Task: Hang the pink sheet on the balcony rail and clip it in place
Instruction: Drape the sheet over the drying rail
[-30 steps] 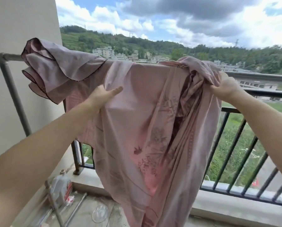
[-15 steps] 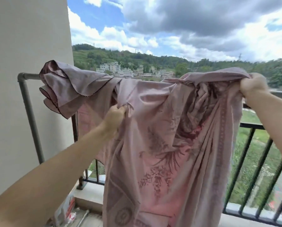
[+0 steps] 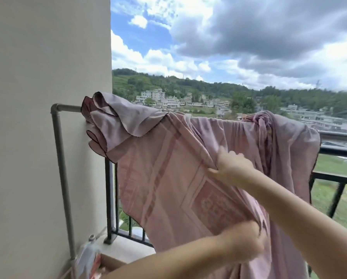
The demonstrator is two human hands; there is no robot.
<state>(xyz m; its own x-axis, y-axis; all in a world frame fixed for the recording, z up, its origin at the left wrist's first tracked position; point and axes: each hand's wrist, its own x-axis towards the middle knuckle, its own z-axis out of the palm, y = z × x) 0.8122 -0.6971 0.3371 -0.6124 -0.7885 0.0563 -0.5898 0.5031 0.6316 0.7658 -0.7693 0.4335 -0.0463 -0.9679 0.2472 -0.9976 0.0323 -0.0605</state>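
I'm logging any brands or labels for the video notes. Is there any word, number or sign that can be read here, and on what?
No text can be read.
Bottle at the lower left: a red label, too blurred to read.
Pink sheet: a woven block motif inside a frame, not legible as words.
Distant buildings: too small to show signs.

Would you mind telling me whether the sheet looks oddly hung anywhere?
Yes: the pink sheet is bunched in ruffled folds at the left end of the grey rail and twisted into a knot-like wad near the right, not spread flat.
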